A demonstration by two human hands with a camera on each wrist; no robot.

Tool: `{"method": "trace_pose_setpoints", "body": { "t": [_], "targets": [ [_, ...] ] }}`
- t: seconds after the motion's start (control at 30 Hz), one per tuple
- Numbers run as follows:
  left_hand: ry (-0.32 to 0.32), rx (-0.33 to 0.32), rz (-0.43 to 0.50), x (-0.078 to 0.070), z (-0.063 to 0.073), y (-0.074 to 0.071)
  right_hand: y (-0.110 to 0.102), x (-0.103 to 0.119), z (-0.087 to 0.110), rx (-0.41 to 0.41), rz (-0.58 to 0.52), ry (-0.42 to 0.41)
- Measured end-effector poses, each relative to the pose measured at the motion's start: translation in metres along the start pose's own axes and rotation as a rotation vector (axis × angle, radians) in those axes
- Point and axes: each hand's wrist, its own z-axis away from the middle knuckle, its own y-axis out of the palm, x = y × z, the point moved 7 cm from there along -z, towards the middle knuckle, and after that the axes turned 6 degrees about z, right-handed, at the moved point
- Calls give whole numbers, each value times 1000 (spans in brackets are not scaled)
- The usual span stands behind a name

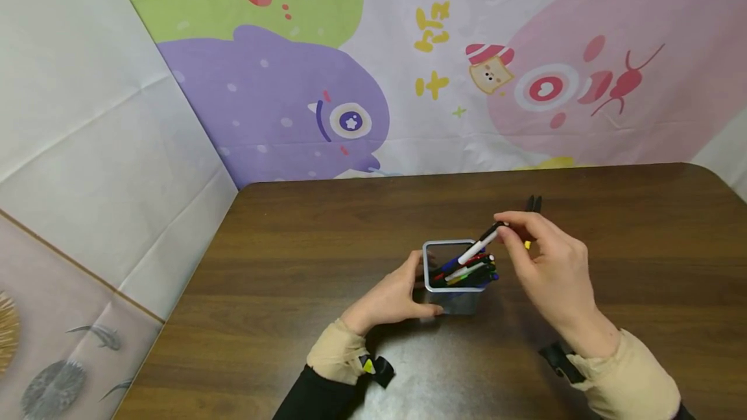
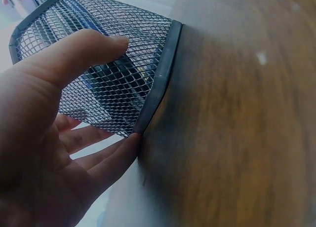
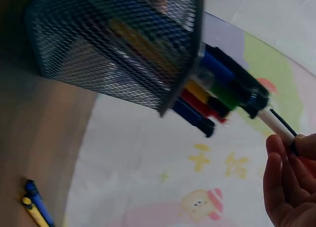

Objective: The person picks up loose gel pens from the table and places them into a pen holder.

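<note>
A dark mesh pen holder (image 1: 461,304) with a pale rim stands on the table, several pens (image 1: 475,269) leaning inside it. My left hand (image 1: 388,297) grips its side; in the left wrist view the thumb lies across the mesh (image 2: 123,84) and a fingertip touches the bottom edge. Above the opening, my right hand (image 1: 557,271) pinches the end of a white and black pen (image 1: 480,246) between thumb and fingers. That pen (image 3: 277,124) slants down toward the holder, and its lower part overlaps the other pens.
Two pens (image 1: 533,203) lie side by side on the table beyond my right hand, partly hidden by it; in the right wrist view one pen is blue (image 3: 39,201), the other yellow (image 3: 33,212). A cartoon-printed cloth (image 1: 432,141) hangs behind the brown table (image 1: 280,264).
</note>
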Motion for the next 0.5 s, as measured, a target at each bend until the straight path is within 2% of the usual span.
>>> {"method": "trace_pose_setpoints", "body": {
  "t": [0.17,0.37,0.5],
  "targets": [
    [11,-4,-2,-1,0,0,11,-5,7,44,-18,-13],
    [16,-8,19,-1,0,0,24,-12,17,140,-39,13],
    [13,-12,21,0,0,0,28,-15,20,170,-36,21]
  ]
}}
